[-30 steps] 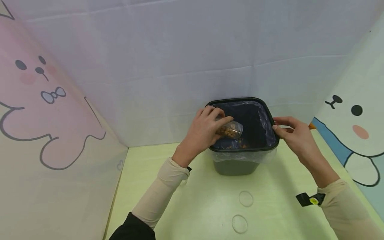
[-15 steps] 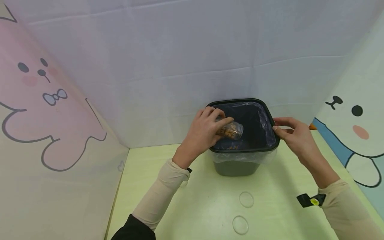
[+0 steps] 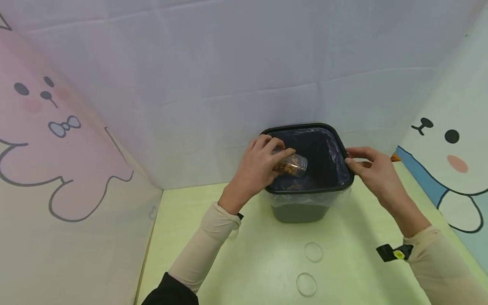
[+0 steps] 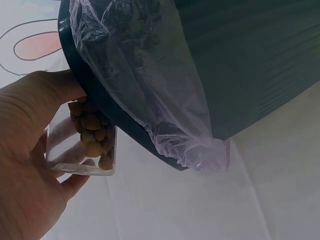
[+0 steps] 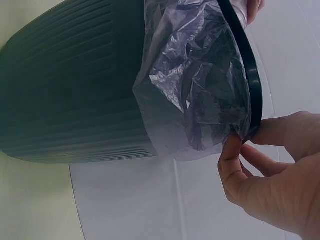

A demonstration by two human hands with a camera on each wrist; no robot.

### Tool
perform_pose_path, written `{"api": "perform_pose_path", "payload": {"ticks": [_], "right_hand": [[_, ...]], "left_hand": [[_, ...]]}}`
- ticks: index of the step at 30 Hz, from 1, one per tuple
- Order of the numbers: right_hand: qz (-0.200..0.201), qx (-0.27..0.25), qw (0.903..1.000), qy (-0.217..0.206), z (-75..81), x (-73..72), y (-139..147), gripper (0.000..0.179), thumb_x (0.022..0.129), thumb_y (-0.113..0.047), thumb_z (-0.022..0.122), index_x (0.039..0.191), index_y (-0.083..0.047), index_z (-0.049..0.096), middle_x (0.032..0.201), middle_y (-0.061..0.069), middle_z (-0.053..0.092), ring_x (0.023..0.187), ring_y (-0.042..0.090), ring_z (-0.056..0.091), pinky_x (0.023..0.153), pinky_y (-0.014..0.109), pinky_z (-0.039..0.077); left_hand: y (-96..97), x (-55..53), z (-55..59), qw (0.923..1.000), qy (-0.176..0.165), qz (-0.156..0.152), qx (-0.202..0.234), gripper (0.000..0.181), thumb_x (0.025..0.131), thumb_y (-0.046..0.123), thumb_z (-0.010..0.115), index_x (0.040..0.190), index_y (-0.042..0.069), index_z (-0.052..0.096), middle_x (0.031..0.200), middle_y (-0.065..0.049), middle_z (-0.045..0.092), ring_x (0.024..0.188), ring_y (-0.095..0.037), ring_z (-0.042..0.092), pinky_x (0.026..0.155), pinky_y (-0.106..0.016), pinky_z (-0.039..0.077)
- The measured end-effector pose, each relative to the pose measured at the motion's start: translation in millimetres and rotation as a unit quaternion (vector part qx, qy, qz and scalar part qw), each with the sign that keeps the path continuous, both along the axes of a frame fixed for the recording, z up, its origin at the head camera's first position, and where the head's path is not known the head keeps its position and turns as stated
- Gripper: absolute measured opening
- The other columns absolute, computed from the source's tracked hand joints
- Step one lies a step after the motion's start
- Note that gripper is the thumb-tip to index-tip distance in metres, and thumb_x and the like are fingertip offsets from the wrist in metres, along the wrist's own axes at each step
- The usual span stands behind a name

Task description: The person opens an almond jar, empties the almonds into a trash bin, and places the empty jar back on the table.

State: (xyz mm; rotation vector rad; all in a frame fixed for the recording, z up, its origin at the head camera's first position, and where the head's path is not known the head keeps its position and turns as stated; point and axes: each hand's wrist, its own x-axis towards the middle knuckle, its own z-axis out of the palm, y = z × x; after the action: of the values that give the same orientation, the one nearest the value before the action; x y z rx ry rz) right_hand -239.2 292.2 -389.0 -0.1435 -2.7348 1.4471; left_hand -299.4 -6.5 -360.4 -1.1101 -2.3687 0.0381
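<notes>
My left hand (image 3: 256,163) grips a clear jar (image 3: 295,165) of brown nut-like pieces. The jar lies tipped on its side over the opening of a grey trash bin, its mouth pointing right. In the left wrist view, the brown pieces (image 4: 92,132) are bunched toward the mouth end, partly hidden by the bin's rim. My right hand (image 3: 375,171) pinches the right side of the bin's black rim (image 3: 347,183), thumb and fingers on either side of it. A thin plastic liner (image 5: 195,85) hangs over the bin's outer wall (image 5: 75,85). A few brown bits show inside the bin.
The bin stands on a pale yellow-green table (image 3: 267,262) against a white cloth backdrop (image 3: 213,106). Two thin clear rings (image 3: 313,252) lie on the table in front of it. Cartoon-printed panels (image 3: 68,161) flank both sides.
Both hands keep nearly the same place. A second ago brown bits showed below the jar's mouth inside the bin; fewer are visible there now.
</notes>
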Motion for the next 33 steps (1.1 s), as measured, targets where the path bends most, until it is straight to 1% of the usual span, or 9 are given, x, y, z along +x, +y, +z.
{"api": "perform_pose_path", "payload": {"ticks": [5, 13, 19, 23, 28, 33], "right_hand": [[-0.002, 0.003, 1.0000, 0.000, -0.2, 0.7, 0.3, 0.052, 0.102, -0.040, 0.049, 0.146, -0.012, 0.047, 0.142, 0.015, 0.048, 0.091, -0.015, 0.049, 0.073, 0.011, 0.045], [-0.002, 0.002, 1.0000, 0.003, -1.7, 0.9, -0.6, 0.052, 0.102, -0.041, 0.048, 0.146, -0.012, 0.047, 0.142, 0.016, 0.049, 0.091, -0.015, 0.049, 0.074, 0.012, 0.045], [0.003, 0.010, 0.9999, 0.004, 0.2, 1.6, -1.0, 0.052, 0.103, -0.040, 0.048, 0.146, -0.012, 0.047, 0.142, 0.017, 0.049, 0.091, -0.013, 0.049, 0.073, 0.015, 0.046], [0.006, 0.008, 0.9999, 0.010, 2.1, 0.8, -1.6, 0.051, 0.103, -0.041, 0.048, 0.145, -0.012, 0.048, 0.141, 0.016, 0.050, 0.092, -0.013, 0.050, 0.076, 0.016, 0.047], [0.007, 0.004, 0.9999, 0.011, 2.4, 0.8, -1.9, 0.051, 0.103, -0.040, 0.048, 0.145, -0.012, 0.048, 0.141, 0.016, 0.050, 0.091, -0.014, 0.051, 0.076, 0.016, 0.047], [0.004, 0.007, 1.0000, 0.006, 1.0, 2.3, -1.5, 0.052, 0.103, -0.041, 0.048, 0.145, -0.012, 0.048, 0.142, 0.017, 0.049, 0.091, -0.013, 0.051, 0.082, 0.024, 0.049]], "left_hand": [[1.0, 1.4, 0.1, 1.0000, 0.005, -0.001, -0.003, 0.059, 0.078, 0.038, 0.084, 0.132, 0.035, 0.061, 0.122, 0.004, 0.060, 0.119, -0.023, 0.050, 0.098, -0.040, 0.046], [1.3, 3.3, 1.5, 1.0000, 0.010, -0.001, 0.001, 0.058, 0.078, 0.033, 0.084, 0.132, 0.035, 0.062, 0.123, 0.004, 0.059, 0.120, -0.024, 0.049, 0.104, -0.040, 0.044], [2.7, 3.8, 3.5, 0.9998, 0.016, -0.009, -0.001, 0.054, 0.082, 0.028, 0.081, 0.132, 0.034, 0.062, 0.123, 0.004, 0.060, 0.120, -0.025, 0.049, 0.098, -0.040, 0.048], [2.6, 1.8, 3.9, 0.9998, 0.017, -0.006, 0.004, 0.055, 0.080, 0.027, 0.082, 0.131, 0.034, 0.063, 0.123, 0.004, 0.059, 0.120, -0.024, 0.048, 0.101, -0.040, 0.046], [2.1, 1.6, 3.7, 0.9999, 0.014, -0.003, 0.006, 0.056, 0.079, 0.027, 0.083, 0.131, 0.034, 0.063, 0.124, 0.004, 0.060, 0.121, -0.025, 0.048, 0.104, -0.041, 0.044], [3.9, 2.9, 1.8, 0.9999, 0.015, -0.005, 0.005, 0.056, 0.079, 0.029, 0.083, 0.131, 0.034, 0.063, 0.124, 0.004, 0.060, 0.121, -0.025, 0.048, 0.106, -0.042, 0.043]]}}
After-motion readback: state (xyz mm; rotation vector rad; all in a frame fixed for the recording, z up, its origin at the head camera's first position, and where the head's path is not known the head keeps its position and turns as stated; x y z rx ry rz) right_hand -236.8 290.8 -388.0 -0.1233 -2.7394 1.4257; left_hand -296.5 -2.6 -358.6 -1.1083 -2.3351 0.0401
